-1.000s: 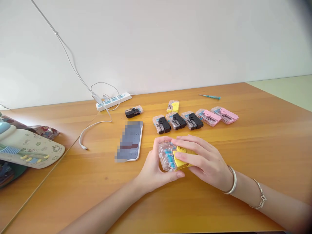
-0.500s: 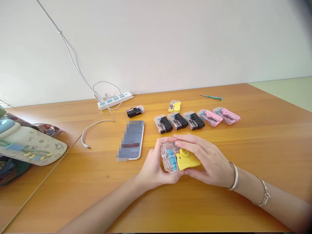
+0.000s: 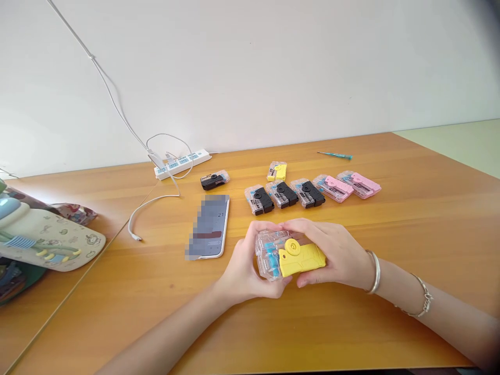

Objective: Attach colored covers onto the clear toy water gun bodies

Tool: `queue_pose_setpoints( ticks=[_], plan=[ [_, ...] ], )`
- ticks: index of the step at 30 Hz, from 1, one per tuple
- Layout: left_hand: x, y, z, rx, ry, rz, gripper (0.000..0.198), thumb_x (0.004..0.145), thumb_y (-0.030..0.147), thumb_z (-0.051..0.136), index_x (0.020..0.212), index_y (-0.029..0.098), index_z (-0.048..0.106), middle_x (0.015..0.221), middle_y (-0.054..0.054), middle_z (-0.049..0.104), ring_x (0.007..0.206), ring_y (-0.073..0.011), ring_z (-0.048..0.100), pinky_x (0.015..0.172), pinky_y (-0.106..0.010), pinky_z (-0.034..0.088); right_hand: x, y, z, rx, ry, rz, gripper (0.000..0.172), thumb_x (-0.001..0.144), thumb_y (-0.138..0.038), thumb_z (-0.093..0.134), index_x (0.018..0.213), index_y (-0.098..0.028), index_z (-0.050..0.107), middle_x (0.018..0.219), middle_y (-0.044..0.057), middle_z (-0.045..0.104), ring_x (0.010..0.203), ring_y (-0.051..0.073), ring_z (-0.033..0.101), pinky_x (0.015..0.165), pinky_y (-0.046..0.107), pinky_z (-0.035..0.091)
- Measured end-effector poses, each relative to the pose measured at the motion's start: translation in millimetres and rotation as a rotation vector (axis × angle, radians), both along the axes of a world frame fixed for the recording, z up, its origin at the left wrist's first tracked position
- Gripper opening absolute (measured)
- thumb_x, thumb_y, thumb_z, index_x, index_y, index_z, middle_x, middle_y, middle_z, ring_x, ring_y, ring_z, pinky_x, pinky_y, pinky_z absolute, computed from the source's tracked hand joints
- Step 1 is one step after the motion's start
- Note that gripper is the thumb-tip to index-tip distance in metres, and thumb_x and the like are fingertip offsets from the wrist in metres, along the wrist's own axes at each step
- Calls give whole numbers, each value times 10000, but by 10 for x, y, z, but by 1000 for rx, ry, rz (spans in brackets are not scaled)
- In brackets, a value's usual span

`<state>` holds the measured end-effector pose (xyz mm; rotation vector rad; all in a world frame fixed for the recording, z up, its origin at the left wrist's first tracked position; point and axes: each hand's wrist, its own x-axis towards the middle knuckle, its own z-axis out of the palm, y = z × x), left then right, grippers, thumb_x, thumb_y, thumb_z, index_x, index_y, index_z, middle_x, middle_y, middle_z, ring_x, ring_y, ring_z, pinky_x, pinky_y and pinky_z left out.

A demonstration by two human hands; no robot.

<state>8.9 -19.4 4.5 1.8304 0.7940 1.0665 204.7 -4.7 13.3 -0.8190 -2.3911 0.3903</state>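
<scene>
Both hands hold one small yellow and clear plastic cartridge point(image 3: 291, 258) just above the wooden table point(image 3: 390, 250). My left hand point(image 3: 244, 268) grips its clear left end, thumb underneath and fingers over the top. My right hand point(image 3: 336, 255) cups its yellow right end from behind. The yellow face with a round knob is turned towards me. A row of like cartridges lies just beyond: three black ones point(image 3: 285, 195) and two pink ones point(image 3: 346, 186), with a yellow one point(image 3: 277, 171) and another black one point(image 3: 214, 179) behind.
A phone point(image 3: 208, 226) lies face up left of my hands. A white power strip point(image 3: 182, 162) with a loose white cable point(image 3: 150, 205) sits by the wall. A teal screwdriver point(image 3: 336, 154) lies at the back. A patterned pouch point(image 3: 47, 242) rests at the left edge.
The cartridge has been turned in my hands so its yellow face shows. My right fingers slid off its top to behind its right end.
</scene>
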Motion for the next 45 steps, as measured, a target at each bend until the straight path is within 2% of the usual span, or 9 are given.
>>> queue_pose_setpoints(
  ticks=[8, 12, 21, 26, 29, 35, 37, 39, 45],
  plan=[
    [-22, 7, -63, 0, -41, -33, 609, 567, 53, 622, 1065, 262, 340, 892, 12, 557, 720, -126, 579, 605, -220, 480, 38, 32, 33, -71, 58, -52, 829, 590, -576, 720, 1255, -234, 363, 1180, 88, 584, 996, 241, 617, 791, 350, 506],
    [-38, 37, -69, -2, -7, -13, 604, 600, 66, 634, 1086, 271, 339, 890, 15, 563, 688, -115, 579, 582, -212, 475, 59, 73, 18, -45, 47, -86, 725, 622, -515, 726, 1214, -245, 408, 1146, 59, 614, 992, 224, 620, 819, 348, 495],
    [-62, 91, -25, -75, 170, 105, 597, 658, 129, 654, 1147, 257, 334, 974, -26, 635, 838, -186, 643, 690, -277, 509, 63, 119, -58, 165, 20, -207, 647, 667, -585, 656, 1168, -229, 454, 1097, 76, 646, 961, 247, 635, 804, 368, 508],
    [-56, 102, 12, -104, 225, 151, 528, 758, 178, 595, 1204, 256, 323, 1078, -38, 630, 983, -199, 608, 822, -334, 483, 52, 135, -72, 128, 67, -251, 622, 675, -483, 689, 1174, -221, 425, 1131, 86, 611, 1020, 246, 602, 825, 376, 504],
    [-54, 97, 20, -70, 220, 176, 440, 819, 183, 519, 1205, 242, 318, 1117, -51, 630, 1031, -196, 579, 882, -378, 448, 84, 204, -46, 124, 171, -355, 582, 683, -404, 686, 1171, -218, 430, 1146, 92, 582, 1055, 261, 574, 851, 398, 489],
    [-50, 74, -38, 7, 333, 109, 287, 821, 124, 455, 1084, 239, 470, 1026, -11, 671, 1040, -187, 567, 920, -376, 425, 375, 743, 34, 33, 330, -589, 573, 691, -414, 660, 1166, -195, 425, 1147, 108, 564, 1037, 262, 578, 812, 394, 503],
    [-41, 69, -58, 60, 425, 50, 252, 806, 103, 443, 987, 241, 551, 980, -3, 668, 988, -184, 575, 873, -347, 449, 488, 1006, 55, -35, 219, -685, 596, 716, -449, 616, 1203, -182, 400, 1180, 125, 556, 1043, 263, 573, 810, 382, 496],
    [-31, 65, -68, 111, 511, 16, 291, 765, 56, 433, 917, 240, 600, 926, -5, 662, 923, -181, 578, 822, -326, 459, 564, 1256, 67, -73, -57, -876, 609, 729, -485, 573, 1216, -164, 397, 1182, 131, 557, 1067, 263, 551, 839, 362, 471],
    [-18, 51, -86, 205, 558, -32, 346, 689, 2, 434, 878, 230, 614, 891, 16, 688, 872, -172, 559, 803, -304, 429, 602, 1731, 0, -86, -279, -974, 592, 675, -500, 590, 1109, -104, 518, 1163, 203, 536, 1136, 356, 468, 904, 440, 385]
  ],
)
